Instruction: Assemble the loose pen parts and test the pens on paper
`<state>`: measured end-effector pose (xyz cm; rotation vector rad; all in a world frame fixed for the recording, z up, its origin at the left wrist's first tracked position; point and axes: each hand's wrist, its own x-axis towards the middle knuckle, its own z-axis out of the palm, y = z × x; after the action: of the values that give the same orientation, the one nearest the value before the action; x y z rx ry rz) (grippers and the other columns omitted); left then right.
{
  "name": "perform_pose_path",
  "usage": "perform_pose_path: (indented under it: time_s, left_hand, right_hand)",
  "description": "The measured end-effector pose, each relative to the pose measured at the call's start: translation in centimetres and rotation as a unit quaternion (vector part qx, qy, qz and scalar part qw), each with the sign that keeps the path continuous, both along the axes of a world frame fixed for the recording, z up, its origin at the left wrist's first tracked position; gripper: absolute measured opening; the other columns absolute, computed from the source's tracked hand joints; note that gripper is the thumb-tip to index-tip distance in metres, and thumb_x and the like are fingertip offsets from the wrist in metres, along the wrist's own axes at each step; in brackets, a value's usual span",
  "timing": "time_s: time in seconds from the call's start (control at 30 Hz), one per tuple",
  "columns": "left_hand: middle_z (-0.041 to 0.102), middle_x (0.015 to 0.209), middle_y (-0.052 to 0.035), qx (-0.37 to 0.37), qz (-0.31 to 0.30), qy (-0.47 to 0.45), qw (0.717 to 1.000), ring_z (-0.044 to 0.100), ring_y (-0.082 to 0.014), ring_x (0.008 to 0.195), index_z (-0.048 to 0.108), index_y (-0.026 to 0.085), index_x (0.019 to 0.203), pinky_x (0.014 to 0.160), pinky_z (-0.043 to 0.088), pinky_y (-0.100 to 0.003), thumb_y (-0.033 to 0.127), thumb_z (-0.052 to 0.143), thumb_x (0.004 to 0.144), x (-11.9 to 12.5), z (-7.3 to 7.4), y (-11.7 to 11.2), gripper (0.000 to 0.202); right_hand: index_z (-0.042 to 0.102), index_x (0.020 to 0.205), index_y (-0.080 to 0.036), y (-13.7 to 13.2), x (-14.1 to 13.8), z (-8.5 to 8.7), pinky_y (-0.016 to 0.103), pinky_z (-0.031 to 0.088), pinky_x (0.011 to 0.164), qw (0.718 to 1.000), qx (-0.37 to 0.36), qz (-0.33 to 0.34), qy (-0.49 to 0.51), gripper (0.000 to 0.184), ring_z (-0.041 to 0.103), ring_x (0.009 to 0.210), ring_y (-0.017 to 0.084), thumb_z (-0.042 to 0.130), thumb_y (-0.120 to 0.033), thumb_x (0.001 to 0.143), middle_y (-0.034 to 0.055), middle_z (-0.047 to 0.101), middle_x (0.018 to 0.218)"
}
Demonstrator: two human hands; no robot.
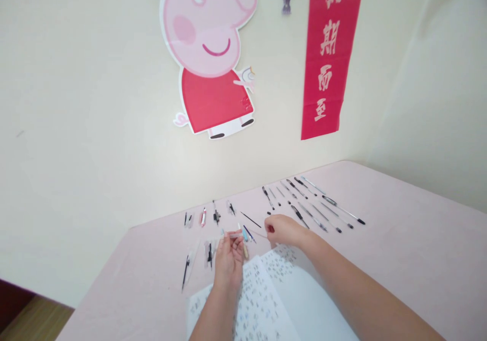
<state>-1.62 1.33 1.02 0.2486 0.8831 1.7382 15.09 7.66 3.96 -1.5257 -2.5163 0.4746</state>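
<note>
My left hand [229, 258] pinches a clear pen barrel [235, 235] with its fingers closed round it, above an open notebook [274, 300] with handwriting. My right hand [283, 230] is closed in a pinch on a thin reddish refill [257, 233] that runs left toward the barrel. Both hands hover over a pink table [399, 249]. A pastel pen [244, 239] and a dark thin refill [250, 219] lie just beyond my hands.
A row of several black pens [315, 204] lies at the back right of the table. Several pen parts and caps [207, 216] lie at the back left, with a black pen [185, 271] nearer. A cream wall with a cartoon pig cutout [211, 57] and red banner [329, 52] stands behind.
</note>
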Motion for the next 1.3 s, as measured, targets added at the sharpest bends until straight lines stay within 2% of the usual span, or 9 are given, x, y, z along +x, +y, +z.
perform_pose_path:
  time_s: [0.07, 0.2, 0.27, 0.33, 0.53, 0.83, 1.03, 1.3]
  left_hand:
    - [0.065, 0.065, -0.0038, -0.002, 0.010, -0.010, 1.000, 0.060, -0.0060, 0.054, 0.060, 0.011, 0.069, 0.052, 0.050, -0.013, 0.015, 0.055, 0.082, 0.0, 0.0, 0.1, 0.015]
    - [0.067, 0.071, -0.0045, 0.005, 0.006, -0.008, 1.000, 0.061, -0.0058, 0.058, 0.060, 0.011, 0.070, 0.057, 0.052, -0.013, 0.007, 0.057, 0.078, 0.0, -0.1, 0.2, 0.009]
    - [0.067, 0.073, -0.0048, 0.009, 0.003, -0.011, 1.000, 0.062, -0.0057, 0.058, 0.060, 0.011, 0.071, 0.057, 0.052, -0.013, 0.005, 0.057, 0.077, -0.1, -0.2, 0.2, 0.009]
    - [0.067, 0.071, -0.0045, 0.009, 0.003, -0.018, 1.000, 0.061, -0.0052, 0.057, 0.060, 0.011, 0.071, 0.056, 0.052, -0.013, 0.005, 0.056, 0.078, -0.1, -0.2, 0.3, 0.011]
    - [0.065, 0.064, -0.0023, 0.001, 0.005, -0.030, 1.000, 0.059, -0.0039, 0.052, 0.058, 0.011, 0.065, 0.051, 0.051, -0.011, 0.005, 0.056, 0.078, -0.2, 0.0, 0.3, 0.014]
    - [0.065, 0.065, -0.0024, -0.001, 0.002, -0.029, 1.000, 0.059, -0.0041, 0.053, 0.058, 0.011, 0.068, 0.052, 0.051, -0.011, 0.006, 0.055, 0.080, -0.2, -0.1, 0.3, 0.013]
    - [0.065, 0.069, -0.0020, 0.019, -0.008, 0.023, 1.000, 0.060, -0.0048, 0.056, 0.058, 0.011, 0.071, 0.052, 0.050, -0.012, 0.012, 0.064, 0.075, -0.1, -0.5, 0.2, 0.006]
    - [0.066, 0.077, -0.0021, 0.025, -0.020, 0.083, 0.996, 0.059, -0.0045, 0.058, 0.060, 0.013, 0.076, 0.054, 0.049, -0.012, 0.022, 0.073, 0.066, 0.2, -0.5, -0.1, 0.018]
  right_hand:
    - [0.061, 0.069, -0.018, 0.3, 0.6, 0.0, 0.020, 0.040, 0.057, 0.996, -0.034, 0.048, 0.068, 0.011, 0.060, 0.067, 0.014, 0.054, -0.012, 0.064, 0.0018, 0.066, 0.072]
    - [0.056, 0.073, -0.017, 0.9, 1.7, -0.1, 0.017, 0.038, 0.046, 0.964, -0.200, 0.061, 0.163, 0.018, 0.055, 0.051, 0.010, 0.047, -0.007, 0.061, -0.0017, 0.061, 0.059]
    - [0.054, 0.073, -0.016, 1.0, 2.2, 0.2, 0.017, 0.038, 0.045, 0.948, -0.257, 0.063, 0.177, 0.019, 0.054, 0.048, 0.009, 0.045, -0.005, 0.060, -0.0024, 0.060, 0.058]
    - [0.053, 0.070, -0.016, 0.9, 2.7, 0.8, 0.017, 0.038, 0.044, 0.944, -0.282, 0.059, 0.164, 0.018, 0.053, 0.047, 0.008, 0.045, -0.004, 0.059, -0.0018, 0.061, 0.058]
    - [0.055, 0.066, -0.015, 0.3, 3.2, 2.3, 0.019, 0.039, 0.046, 0.953, -0.282, 0.027, 0.108, 0.017, 0.055, 0.048, 0.010, 0.045, -0.005, 0.058, 0.0013, 0.065, 0.062]
    - [0.054, 0.063, -0.015, 0.5, 3.0, 1.9, 0.018, 0.038, 0.044, 0.956, -0.277, 0.044, 0.087, 0.016, 0.053, 0.047, 0.009, 0.045, -0.003, 0.059, 0.0009, 0.062, 0.059]
    - [0.056, 0.065, -0.014, 0.5, 3.0, 2.0, 0.017, 0.039, 0.044, 0.954, -0.281, 0.043, 0.091, 0.017, 0.053, 0.047, 0.008, 0.044, -0.003, 0.059, 0.0014, 0.063, 0.062]
    - [0.060, 0.068, -0.014, 0.2, 2.9, 2.5, 0.018, 0.041, 0.047, 0.962, -0.260, 0.022, 0.084, 0.019, 0.058, 0.051, 0.011, 0.047, -0.003, 0.060, 0.0031, 0.066, 0.063]
